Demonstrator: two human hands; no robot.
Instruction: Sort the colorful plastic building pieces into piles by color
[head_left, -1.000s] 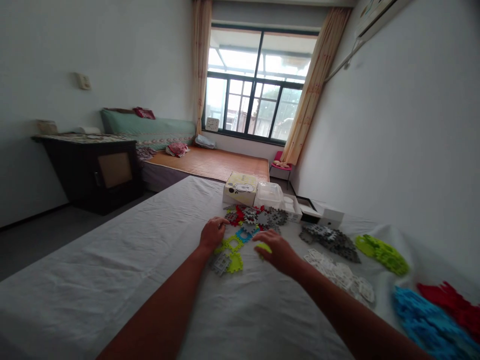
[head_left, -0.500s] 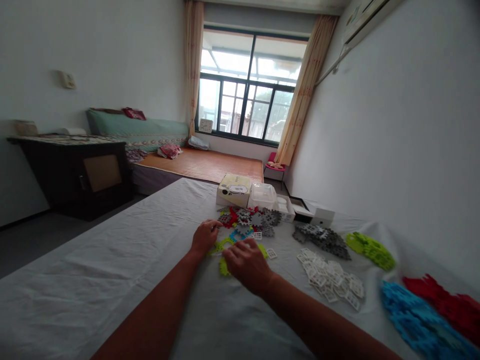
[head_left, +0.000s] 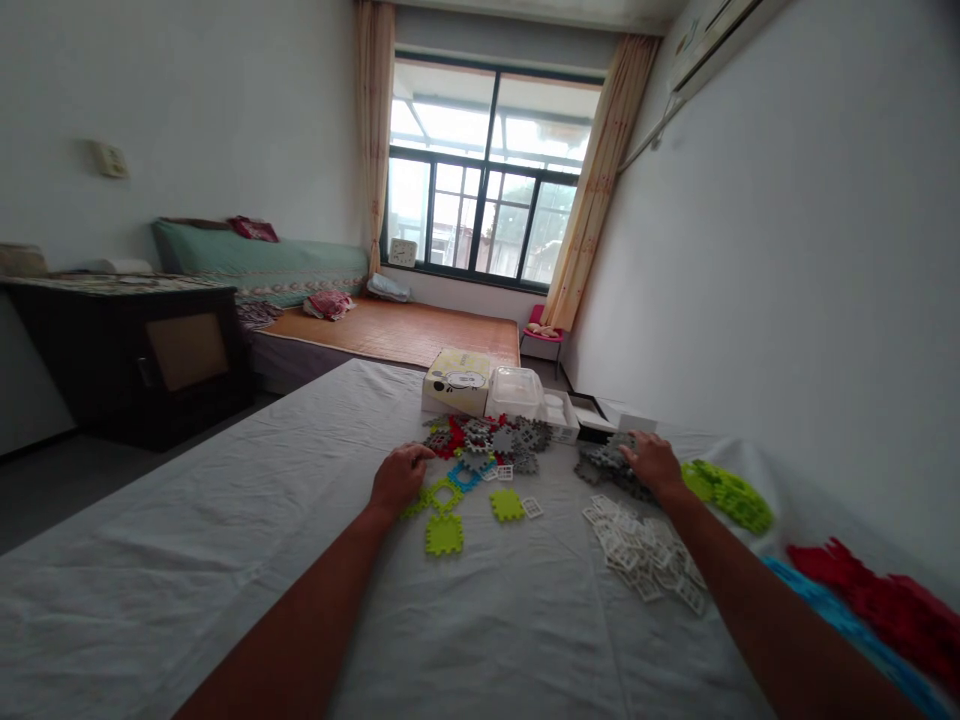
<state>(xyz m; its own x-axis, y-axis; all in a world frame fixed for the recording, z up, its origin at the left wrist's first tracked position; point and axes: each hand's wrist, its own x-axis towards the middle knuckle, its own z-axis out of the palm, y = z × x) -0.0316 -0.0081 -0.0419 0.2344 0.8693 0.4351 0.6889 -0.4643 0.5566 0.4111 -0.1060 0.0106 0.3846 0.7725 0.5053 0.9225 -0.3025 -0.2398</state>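
My left hand rests with curled fingers on a flat assembly of interlocking foam pieces in green, blue, red and grey on the white sheet. Two loose green square pieces lie just in front of the assembly. My right hand reaches to the right and lies on a pile of grey pieces, fingers bent down onto it; whether it grips one is hidden. A heap of small white window-shaped pieces lies under my right forearm.
Piles of green, red and blue pieces lie along the right. A yellow box, clear plastic tub and white boxes stand behind the assembly. Beyond are a dark cabinet, bed and window.
My right hand has left the green pieces by the assembly and swung right to the grey pile. Two green squares now lie bare. My left hand has stayed on the assembly.
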